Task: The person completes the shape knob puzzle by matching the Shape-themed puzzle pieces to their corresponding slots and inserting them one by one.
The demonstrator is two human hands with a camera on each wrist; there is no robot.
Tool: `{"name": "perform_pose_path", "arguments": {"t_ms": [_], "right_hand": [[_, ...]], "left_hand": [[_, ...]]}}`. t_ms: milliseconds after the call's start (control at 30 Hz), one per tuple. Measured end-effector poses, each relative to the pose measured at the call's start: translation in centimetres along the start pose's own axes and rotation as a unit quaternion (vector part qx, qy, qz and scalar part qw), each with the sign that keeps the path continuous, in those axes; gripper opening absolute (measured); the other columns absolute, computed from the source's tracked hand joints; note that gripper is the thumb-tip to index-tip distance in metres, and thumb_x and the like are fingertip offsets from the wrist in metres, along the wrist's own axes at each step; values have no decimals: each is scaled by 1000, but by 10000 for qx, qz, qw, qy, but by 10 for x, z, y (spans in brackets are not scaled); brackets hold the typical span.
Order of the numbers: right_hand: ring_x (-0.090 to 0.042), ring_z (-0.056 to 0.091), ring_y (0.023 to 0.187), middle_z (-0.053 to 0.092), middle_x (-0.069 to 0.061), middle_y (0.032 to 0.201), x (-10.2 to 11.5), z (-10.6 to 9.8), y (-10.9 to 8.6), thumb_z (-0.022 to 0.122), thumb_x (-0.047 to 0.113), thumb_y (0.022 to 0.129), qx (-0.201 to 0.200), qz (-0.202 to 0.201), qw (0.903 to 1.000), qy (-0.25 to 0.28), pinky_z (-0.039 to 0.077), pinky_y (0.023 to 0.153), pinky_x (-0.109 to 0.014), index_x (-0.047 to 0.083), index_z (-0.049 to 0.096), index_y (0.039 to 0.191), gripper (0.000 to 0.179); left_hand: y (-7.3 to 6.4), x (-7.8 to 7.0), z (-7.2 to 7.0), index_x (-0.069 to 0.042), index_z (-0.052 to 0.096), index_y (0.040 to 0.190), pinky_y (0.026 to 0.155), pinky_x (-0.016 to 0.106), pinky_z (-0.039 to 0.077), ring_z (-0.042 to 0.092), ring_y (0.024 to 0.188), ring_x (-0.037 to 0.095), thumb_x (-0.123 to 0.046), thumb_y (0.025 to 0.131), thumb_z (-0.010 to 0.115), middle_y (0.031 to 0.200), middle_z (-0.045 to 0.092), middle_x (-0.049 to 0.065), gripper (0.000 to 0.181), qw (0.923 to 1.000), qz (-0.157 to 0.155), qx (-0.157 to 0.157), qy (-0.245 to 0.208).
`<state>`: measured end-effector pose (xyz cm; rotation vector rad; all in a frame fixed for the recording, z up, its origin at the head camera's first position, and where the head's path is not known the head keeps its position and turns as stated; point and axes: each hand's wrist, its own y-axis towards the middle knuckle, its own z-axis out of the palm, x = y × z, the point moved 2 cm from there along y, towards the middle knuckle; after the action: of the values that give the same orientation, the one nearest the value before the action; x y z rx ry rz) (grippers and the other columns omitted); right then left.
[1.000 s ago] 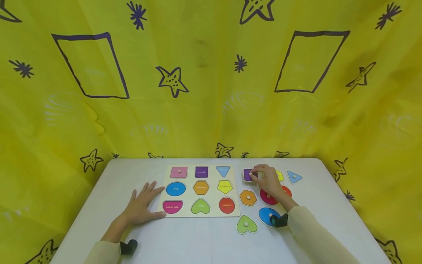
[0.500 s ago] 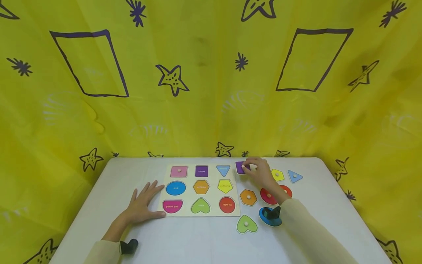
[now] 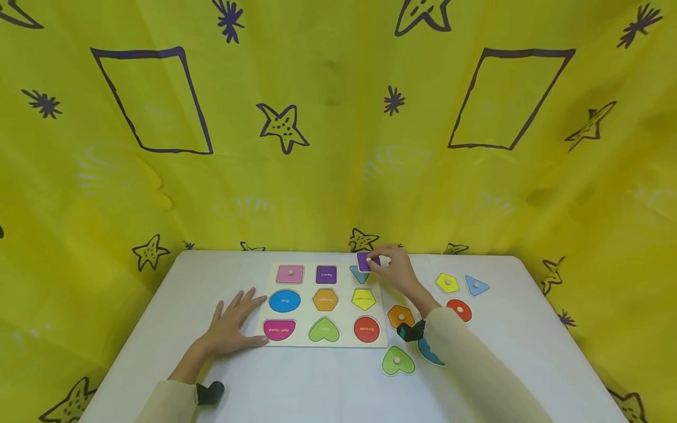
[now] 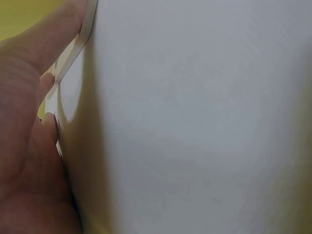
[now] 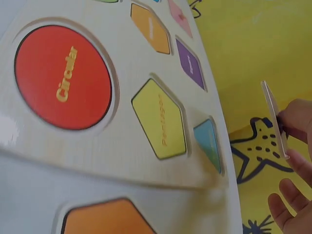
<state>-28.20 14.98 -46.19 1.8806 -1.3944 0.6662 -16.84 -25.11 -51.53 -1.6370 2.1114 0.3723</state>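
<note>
Yellow cloth (image 3: 328,182) is hanging behind the work and down both sides, showing dark-outlined stars and two slanted four-sided figures. Below it a white table (image 3: 344,388) is bearing a pale shape board (image 3: 346,317), and to the board's right, from where I'm watching, loose pieces are lying: a yellow pentagon (image 3: 447,283), a blue triangle (image 3: 476,285), a red circle (image 3: 459,311), an orange hexagon (image 3: 400,317) and a green heart (image 3: 398,361). One sleeve (image 3: 476,364) is partly covering a blue oval (image 3: 431,352).

Compared with a second ago, the right hand (image 3: 394,270) is carrying the purple square piece (image 3: 362,262) farther left; then it was beside the pentagon, and now it is hovering at the board's far right corner, overlapping the triangle slot (image 3: 361,277) in my head view. Thumb and forefinger are pinching its knob (image 3: 369,259), the other fingers bending loosely. The left hand (image 3: 233,329) is staying put, fingers spreading, thumb and forefinger touching the board's left end.

Being square, the piece is showing me no clear long axis. Its knobbed face is turning toward the head camera, while the right wrist view is catching it nearly edge-on, standing steeply tilted.
</note>
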Motion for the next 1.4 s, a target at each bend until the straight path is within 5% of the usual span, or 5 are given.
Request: {"name": "perform_pose_path", "arguments": {"t_ms": [300,1000,1400], "right_hand": [[-37,52,130,63,-14,132,10,34,7,76,13,94,149,492,9984,242,43,111,-58,8,80,105,13],[-34,51,123,68,-10,122,14,99,17,77,15,92,170,32,9998,-33,36,108,-53,8,82,97,9],[-36,50,118,67,-12,121,25,108,13,79,16,89,47,57,9996,-267,40,103,-52,9,82,96,10]], "left_hand": [[-1,4,4,-20,44,157,114,77,-7,11,153,50,-61,76,81,167,26,21,98,10000,-13,-20,-5],[-1,-3,2,-19,47,155,114,78,-4,14,152,51,-61,75,81,165,29,21,97,9999,79,-105,24],[-1,1,1,-21,46,156,114,78,-4,13,153,50,-62,75,81,166,28,19,97,9999,-9,-67,108]]}}
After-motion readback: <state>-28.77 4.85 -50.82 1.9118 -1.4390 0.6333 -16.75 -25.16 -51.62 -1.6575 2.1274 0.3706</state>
